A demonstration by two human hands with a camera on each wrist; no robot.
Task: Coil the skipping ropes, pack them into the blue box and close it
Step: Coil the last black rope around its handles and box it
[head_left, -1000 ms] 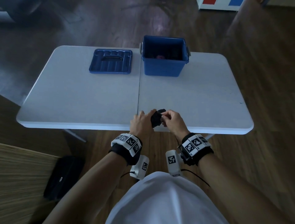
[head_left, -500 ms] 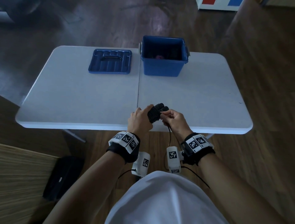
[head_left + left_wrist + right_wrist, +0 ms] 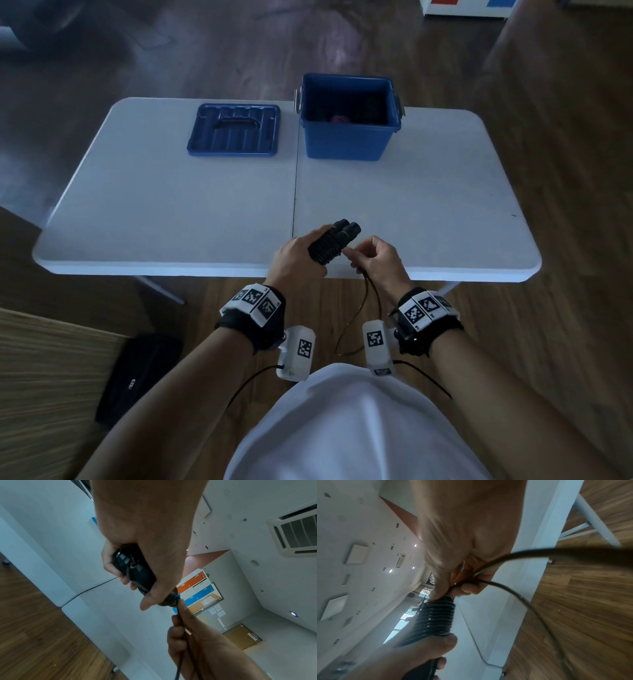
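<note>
Still winding: left hand (image 3: 297, 257) clenched around rope bundle (image 3: 330, 242), right hand (image 3: 376, 262) pinching loose tail (image 3: 363, 310) just beside it. Slack grip risks unravelled turns.

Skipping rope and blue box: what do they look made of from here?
Skipping rope: the cord looks like smooth, slightly glossy dark plastic or rubber, lying in neat round turns with small highlights; the handles look matt black, maybe hard plastic or foam. Blue box: likely moulded plastic, with an even colour, a rolled rim and a soft sheen. Its lid matches, with moulded ribs.
</note>
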